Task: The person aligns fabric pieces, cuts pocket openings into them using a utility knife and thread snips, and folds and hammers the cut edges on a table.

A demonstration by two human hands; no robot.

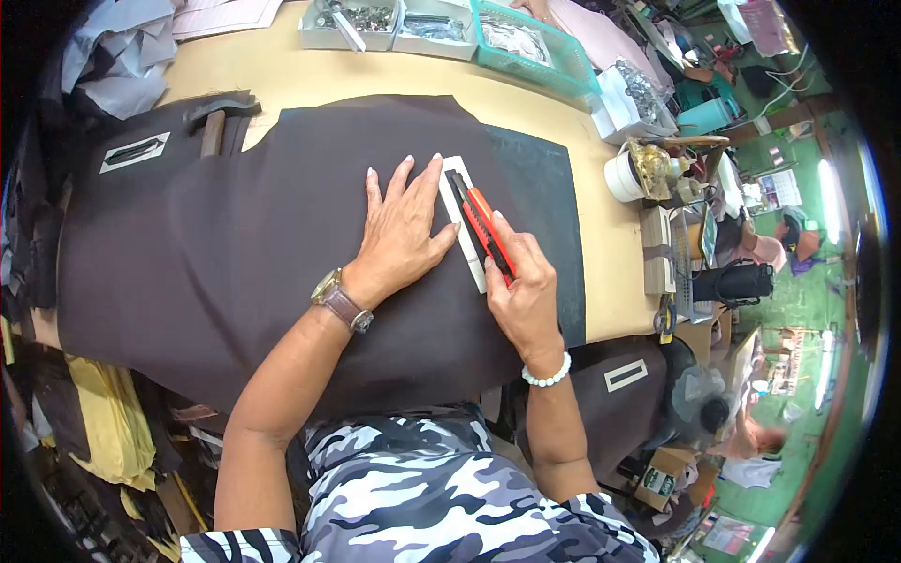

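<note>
Dark brown cloth or leather lies spread over the table in front of me. My left hand rests flat on it, fingers spread, its thumb and forefinger beside a narrow white strip with a dark slot down its middle. A red utility knife is gripped in my right hand, its tip at the upper part of the slot. The knife hides part of the strip. Under the material's right side, a dark cutting mat shows.
A hammer lies at the back left, near another white-framed slot. Along the far edge stand a box of metal parts and a teal basket. A white container stands right; a similar dark piece hangs below.
</note>
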